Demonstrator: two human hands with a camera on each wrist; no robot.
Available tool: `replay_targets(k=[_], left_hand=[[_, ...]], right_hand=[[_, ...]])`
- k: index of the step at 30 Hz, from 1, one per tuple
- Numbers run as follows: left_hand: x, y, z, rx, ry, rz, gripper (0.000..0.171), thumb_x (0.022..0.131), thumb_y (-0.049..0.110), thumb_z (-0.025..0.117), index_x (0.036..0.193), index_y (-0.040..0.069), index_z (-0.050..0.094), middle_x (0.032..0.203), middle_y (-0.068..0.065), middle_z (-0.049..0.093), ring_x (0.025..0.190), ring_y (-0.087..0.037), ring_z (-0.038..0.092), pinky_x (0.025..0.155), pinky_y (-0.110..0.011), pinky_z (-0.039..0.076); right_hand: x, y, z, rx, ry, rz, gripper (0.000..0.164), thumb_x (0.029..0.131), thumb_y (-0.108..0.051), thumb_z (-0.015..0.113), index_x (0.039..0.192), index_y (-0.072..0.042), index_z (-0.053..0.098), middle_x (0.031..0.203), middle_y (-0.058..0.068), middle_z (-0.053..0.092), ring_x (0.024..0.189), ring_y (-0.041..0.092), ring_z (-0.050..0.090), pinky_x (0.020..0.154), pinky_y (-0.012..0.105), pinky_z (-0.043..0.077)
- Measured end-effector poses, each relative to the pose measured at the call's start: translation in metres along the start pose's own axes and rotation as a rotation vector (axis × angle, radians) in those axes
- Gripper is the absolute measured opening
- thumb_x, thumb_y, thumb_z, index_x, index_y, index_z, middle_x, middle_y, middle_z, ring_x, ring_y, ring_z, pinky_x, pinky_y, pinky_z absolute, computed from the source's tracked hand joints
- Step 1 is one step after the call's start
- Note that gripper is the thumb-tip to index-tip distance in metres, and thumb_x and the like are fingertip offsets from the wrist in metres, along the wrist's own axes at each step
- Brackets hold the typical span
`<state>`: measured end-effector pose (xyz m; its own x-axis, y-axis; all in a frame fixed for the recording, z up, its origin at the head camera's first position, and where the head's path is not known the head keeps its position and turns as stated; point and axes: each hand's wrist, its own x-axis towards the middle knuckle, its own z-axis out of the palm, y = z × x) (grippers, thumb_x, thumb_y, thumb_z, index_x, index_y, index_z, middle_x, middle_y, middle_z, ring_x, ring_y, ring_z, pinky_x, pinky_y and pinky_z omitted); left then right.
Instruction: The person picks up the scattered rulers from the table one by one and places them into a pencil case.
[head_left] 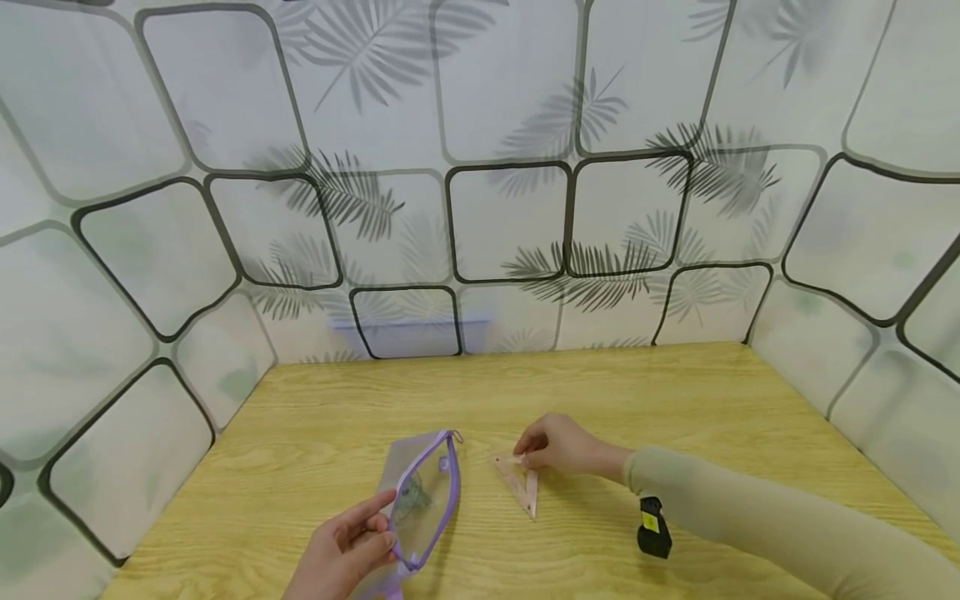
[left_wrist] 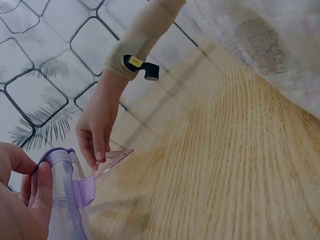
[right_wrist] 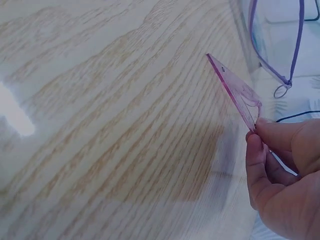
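A pink see-through set square (head_left: 528,490), a flat triangle with a cut-out middle, is pinched at one corner between the thumb and fingers of my right hand (head_left: 562,446). In the right wrist view the set square (right_wrist: 232,90) slants up from the fingertips over the wood. My left hand (head_left: 347,542) grips the near edge of a clear zip pouch (head_left: 455,492) with purple trim. The pouch's mouth gapes toward the right hand, and a greenish thing (head_left: 411,497) shows inside it. A purple fabric tab (left_wrist: 85,191) sticks out from the pouch's side in the left wrist view.
The wood-grain table (head_left: 600,392) meets a patterned curtain (head_left: 510,217) at the back and both sides. A black wrist camera (head_left: 654,529) hangs below the right sleeve (head_left: 750,508). Pale printed cloth (left_wrist: 270,45) lies at the table's near edge in the left wrist view.
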<state>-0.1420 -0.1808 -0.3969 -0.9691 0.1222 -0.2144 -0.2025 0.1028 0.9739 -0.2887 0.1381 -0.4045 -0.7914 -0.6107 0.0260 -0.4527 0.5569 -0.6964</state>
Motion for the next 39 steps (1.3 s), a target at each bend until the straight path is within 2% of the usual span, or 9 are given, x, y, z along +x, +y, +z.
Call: replay_targets(k=[5,9,15,21,26,34,39], left_hand=[[0.000,0.000,0.001,-0.003,-0.007,0.006,0.066,0.092,0.006,0.061,0.148,-0.014,0.031,0.094,0.000,0.053,0.084,-0.008,0.062,0.079,-0.024,0.061],[-0.001,0.001,0.001,0.001,-0.017,0.015,0.065,0.093,0.005,0.059,0.147,-0.015,0.030,0.093,0.001,0.053,0.083,-0.007,0.062,0.079,-0.023,0.060],[-0.002,0.003,0.002,0.008,-0.010,0.004,0.064,0.093,0.004,0.059,0.147,-0.015,0.030,0.092,0.001,0.053,0.082,-0.007,0.062,0.078,-0.023,0.060],[-0.002,0.002,0.002,0.010,-0.010,0.014,0.064,0.093,0.004,0.058,0.147,-0.016,0.030,0.092,0.001,0.053,0.082,-0.007,0.061,0.078,-0.023,0.060],[-0.002,0.002,0.002,0.011,-0.008,0.015,0.063,0.093,0.003,0.057,0.147,-0.016,0.030,0.092,0.001,0.053,0.082,-0.006,0.061,0.079,-0.023,0.060],[-0.001,0.000,0.002,0.006,-0.009,0.019,0.063,0.092,0.002,0.057,0.147,-0.016,0.031,0.092,0.002,0.053,0.083,-0.006,0.061,0.079,-0.023,0.060],[0.002,-0.002,0.001,-0.009,-0.022,0.015,0.064,0.093,0.006,0.060,0.147,-0.014,0.032,0.094,0.001,0.053,0.084,-0.008,0.062,0.080,-0.025,0.060]], right_hand=[[-0.001,-0.003,-0.002,0.033,-0.007,0.019,0.013,0.090,-0.006,0.069,0.100,0.000,0.075,0.091,0.010,0.074,0.075,0.011,0.068,0.062,0.019,0.056],[-0.001,-0.004,0.000,0.122,-0.018,0.061,0.010,0.089,-0.003,0.070,0.095,0.004,0.074,0.085,0.013,0.074,0.068,0.014,0.069,0.060,0.024,0.060],[-0.002,-0.008,0.003,0.229,-0.037,0.089,0.009,0.088,0.002,0.068,0.094,0.007,0.071,0.082,0.016,0.072,0.069,0.016,0.071,0.063,0.030,0.062],[-0.004,-0.013,0.002,0.271,-0.067,0.095,0.014,0.089,0.005,0.065,0.102,0.009,0.069,0.088,0.018,0.070,0.074,0.018,0.070,0.069,0.035,0.063],[-0.005,-0.014,0.002,0.319,-0.058,0.111,0.016,0.087,0.005,0.068,0.101,0.012,0.066,0.087,0.016,0.069,0.074,0.014,0.067,0.071,0.036,0.064],[-0.007,-0.015,0.004,0.414,-0.047,0.135,0.020,0.087,0.004,0.068,0.102,0.015,0.061,0.084,0.020,0.070,0.072,0.023,0.072,0.071,0.042,0.064],[-0.006,-0.020,0.003,0.430,-0.059,0.161,0.020,0.089,0.002,0.068,0.105,0.013,0.063,0.088,0.019,0.073,0.074,0.020,0.073,0.071,0.039,0.064]])
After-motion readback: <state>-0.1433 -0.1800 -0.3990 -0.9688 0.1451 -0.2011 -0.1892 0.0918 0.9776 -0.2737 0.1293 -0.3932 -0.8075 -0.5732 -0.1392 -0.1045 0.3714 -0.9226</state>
